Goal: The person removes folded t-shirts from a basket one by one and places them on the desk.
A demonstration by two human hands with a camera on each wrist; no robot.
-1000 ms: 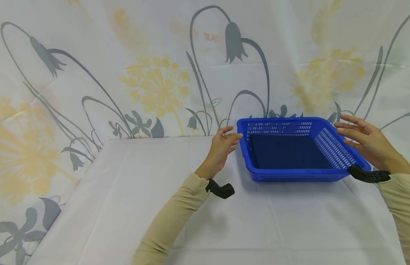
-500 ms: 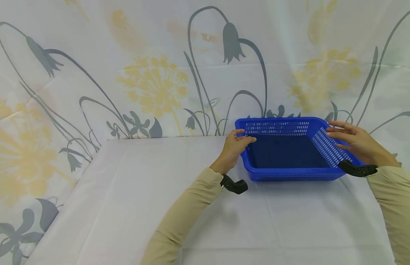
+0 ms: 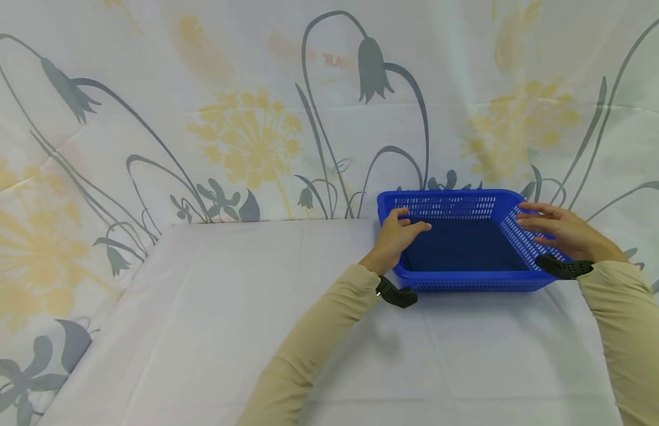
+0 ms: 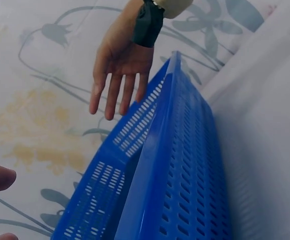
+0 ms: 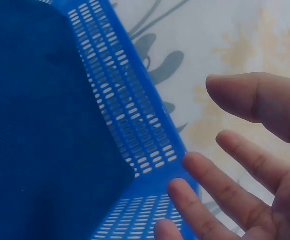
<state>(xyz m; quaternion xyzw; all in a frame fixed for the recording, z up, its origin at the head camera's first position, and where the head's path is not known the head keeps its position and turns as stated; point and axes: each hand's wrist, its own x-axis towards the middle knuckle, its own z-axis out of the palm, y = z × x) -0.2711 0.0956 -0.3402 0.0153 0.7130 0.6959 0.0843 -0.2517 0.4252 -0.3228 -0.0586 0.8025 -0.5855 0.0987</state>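
Pale fabric (image 3: 340, 136) printed with grey drooping bells and yellow flower heads hangs beyond both hands, and below them spreads a white counter (image 3: 228, 331), running well out to the left of the left hand. Both arms reach forward in beige sleeves (image 3: 319, 337), each with a black wrist mount (image 3: 397, 293). From the near side, the left arm slants away and rightward, bringing the left hand (image 3: 394, 241) over the left end of a blue basket (image 3: 468, 276). Its thumb and forefinger stand well apart, tips pointing in over the basket; nothing is held, and contact with the rim behind it cannot be told. Bent inward from the other side, the right arm carries the right hand (image 3: 571, 232) to the basket's right wall, fingers pointing toward the left hand. These fingers are stretched and spread, thumb wide of them, grasping nothing; whether they touch the wall is unclear. Between the two hands, the basket sits upright, its slotted sides around a flat dark blue bottom (image 3: 462, 245).
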